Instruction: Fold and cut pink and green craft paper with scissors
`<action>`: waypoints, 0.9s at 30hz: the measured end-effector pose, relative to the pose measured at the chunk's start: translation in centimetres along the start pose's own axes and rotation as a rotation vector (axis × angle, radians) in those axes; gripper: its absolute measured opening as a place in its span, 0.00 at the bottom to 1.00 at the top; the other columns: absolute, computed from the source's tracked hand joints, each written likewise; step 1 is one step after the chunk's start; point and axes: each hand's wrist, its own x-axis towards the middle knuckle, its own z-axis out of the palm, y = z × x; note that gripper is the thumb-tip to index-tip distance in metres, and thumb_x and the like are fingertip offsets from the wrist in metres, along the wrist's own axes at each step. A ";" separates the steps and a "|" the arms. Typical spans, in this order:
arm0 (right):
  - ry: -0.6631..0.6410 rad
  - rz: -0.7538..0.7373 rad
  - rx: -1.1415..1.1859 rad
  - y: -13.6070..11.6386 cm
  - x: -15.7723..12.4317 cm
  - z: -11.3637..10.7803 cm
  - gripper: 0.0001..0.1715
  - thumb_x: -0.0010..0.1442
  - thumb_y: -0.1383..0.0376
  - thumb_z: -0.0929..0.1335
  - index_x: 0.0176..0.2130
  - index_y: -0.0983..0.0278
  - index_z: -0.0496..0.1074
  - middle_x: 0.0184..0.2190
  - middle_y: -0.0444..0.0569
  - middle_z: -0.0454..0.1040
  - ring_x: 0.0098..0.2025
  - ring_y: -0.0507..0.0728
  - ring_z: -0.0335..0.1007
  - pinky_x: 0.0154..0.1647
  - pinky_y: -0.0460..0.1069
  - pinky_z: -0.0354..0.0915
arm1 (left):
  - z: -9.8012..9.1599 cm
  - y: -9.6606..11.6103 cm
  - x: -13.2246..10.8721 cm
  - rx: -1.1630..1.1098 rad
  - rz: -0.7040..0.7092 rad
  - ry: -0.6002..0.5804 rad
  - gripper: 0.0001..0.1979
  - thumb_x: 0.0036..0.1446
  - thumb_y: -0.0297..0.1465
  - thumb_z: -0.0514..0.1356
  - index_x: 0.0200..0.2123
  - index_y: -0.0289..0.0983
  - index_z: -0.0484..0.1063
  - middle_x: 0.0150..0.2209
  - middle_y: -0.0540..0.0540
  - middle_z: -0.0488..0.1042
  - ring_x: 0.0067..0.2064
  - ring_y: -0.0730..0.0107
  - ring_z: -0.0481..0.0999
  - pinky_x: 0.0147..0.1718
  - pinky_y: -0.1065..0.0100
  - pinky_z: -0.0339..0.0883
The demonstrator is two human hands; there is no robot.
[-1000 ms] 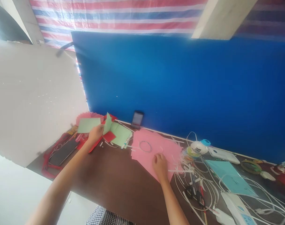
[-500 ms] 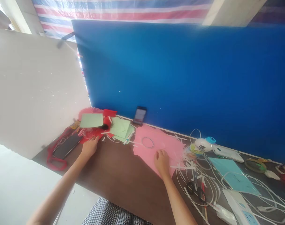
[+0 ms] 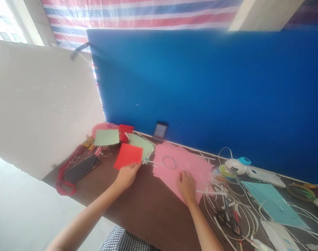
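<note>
My left hand pinches the lower right edge of a red sheet of paper, which lies tilted over the brown table top and partly covers a stack of light green paper. Resting on pink paper, my right hand has its fingers curled inward; whether anything is inside them is hidden. A thin ring lies on the pink paper, above and left of the right hand. One more light green sheet lies left of the red one, partly over pink and red items.
A dark phone and a red strap lie at the left. Another phone leans on the blue partition. To the right are a white bottle, scissors, tangled white cables and a teal sheet.
My left hand has moved right from the pile, bringing the red paper with it toward the green stack. The right hand stays on the pink paper. The view has shifted slightly.
</note>
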 end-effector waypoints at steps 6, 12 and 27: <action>-0.009 0.006 -0.035 -0.1 0.0 0.0 0.06 0.51 0.71 0.59 0.30 0.64 0.63 0.29 0.50 0.65 0.33 0.57 0.59 0.35 0.51 0.55 | -1.4 -2.8 6.3 -0.109 -0.017 0.137 0.18 0.57 0.31 0.47 0.50 0.40 0.65 0.53 0.45 0.66 0.53 0.64 0.66 0.47 0.67 0.63; -0.005 0.014 -0.069 -0.4 -0.1 -0.1 0.06 0.52 0.72 0.58 0.29 0.64 0.62 0.29 0.49 0.64 0.34 0.57 0.58 0.35 0.50 0.54 | -6.9 -10.3 15.3 -0.001 -0.383 0.315 0.19 0.54 0.23 0.47 0.49 0.25 0.61 0.51 0.30 0.63 0.52 0.54 0.64 0.47 0.60 0.61; -0.061 0.103 -0.085 -1.0 -0.2 -0.8 0.08 0.53 0.74 0.58 0.29 0.63 0.60 0.31 0.48 0.62 0.35 0.56 0.56 0.35 0.49 0.53 | -8.0 -15.1 20.9 -0.228 -0.307 0.448 0.11 0.49 0.30 0.57 0.34 0.29 0.74 0.24 0.41 0.74 0.27 0.58 0.73 0.27 0.58 0.66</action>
